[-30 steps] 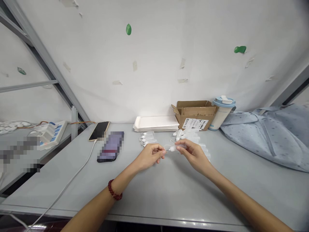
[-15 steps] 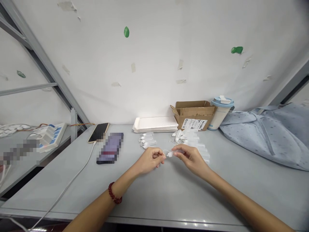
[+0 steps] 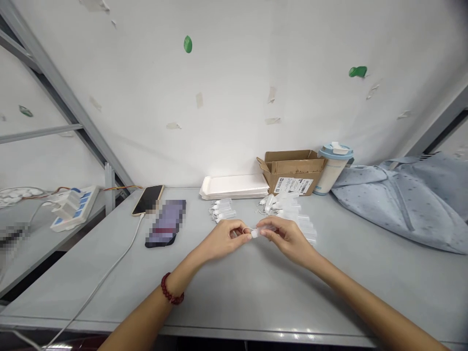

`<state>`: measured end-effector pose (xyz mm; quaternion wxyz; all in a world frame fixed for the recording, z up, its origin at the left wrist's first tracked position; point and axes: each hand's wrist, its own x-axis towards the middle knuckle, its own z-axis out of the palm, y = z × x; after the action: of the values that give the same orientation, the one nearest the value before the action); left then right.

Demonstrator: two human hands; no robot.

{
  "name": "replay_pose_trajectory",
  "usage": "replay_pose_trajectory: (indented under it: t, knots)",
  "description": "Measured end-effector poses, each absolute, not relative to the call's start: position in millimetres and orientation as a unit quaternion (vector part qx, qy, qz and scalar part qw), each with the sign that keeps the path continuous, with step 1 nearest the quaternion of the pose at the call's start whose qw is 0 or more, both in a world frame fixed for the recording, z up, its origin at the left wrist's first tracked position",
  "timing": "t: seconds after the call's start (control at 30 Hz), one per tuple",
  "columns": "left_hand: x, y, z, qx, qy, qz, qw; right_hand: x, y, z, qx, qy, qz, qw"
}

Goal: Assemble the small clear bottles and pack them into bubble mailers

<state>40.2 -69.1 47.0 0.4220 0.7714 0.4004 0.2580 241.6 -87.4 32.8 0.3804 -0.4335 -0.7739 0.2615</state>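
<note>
My left hand [image 3: 224, 240] and my right hand [image 3: 285, 238] meet over the middle of the grey table [image 3: 234, 297]. Between their fingertips they pinch a small clear plastic vial with a white cap [image 3: 260, 231]. The left fingers close on the cap end, and the right fingers close on the clear body. A red bead bracelet [image 3: 171, 291] sits on my left wrist. Just behind the hands lie a small group of the same vials [image 3: 221, 209] on the left and a larger pile of vials [image 3: 288, 209] on the right.
A stack of white trays [image 3: 236, 186], an open cardboard box [image 3: 292, 170] and a lidded cup [image 3: 332, 167] stand by the wall. Two phones [image 3: 147, 199] lie left, one on a white cable. A blue garment [image 3: 405, 195] covers the right; a power strip [image 3: 71, 207] sits far left.
The two hands have drawn a little closer together around the vial, with the left fingertips now right at the cap. The view has shifted slightly.
</note>
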Motion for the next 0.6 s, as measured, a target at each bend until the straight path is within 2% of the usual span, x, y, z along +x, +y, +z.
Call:
replay_pose_trajectory:
  t: [0.13,0.27,0.6]
  knots:
    - [25.0,-63.7,62.2,0.801,0.417,0.230,0.361,243.3,-85.8,32.9,-0.428,-0.794,0.213,0.375]
    - [2.2,-53.3,70.4,0.823,0.447,0.183,0.299,255.1,-73.1,24.6,-0.429,-0.814,0.110,0.377]
    - [-8.3,-35.7,40.2,0.848,0.503,0.095,0.136,279.9,-41.1,3.0,-0.464,-0.835,-0.078,0.286]
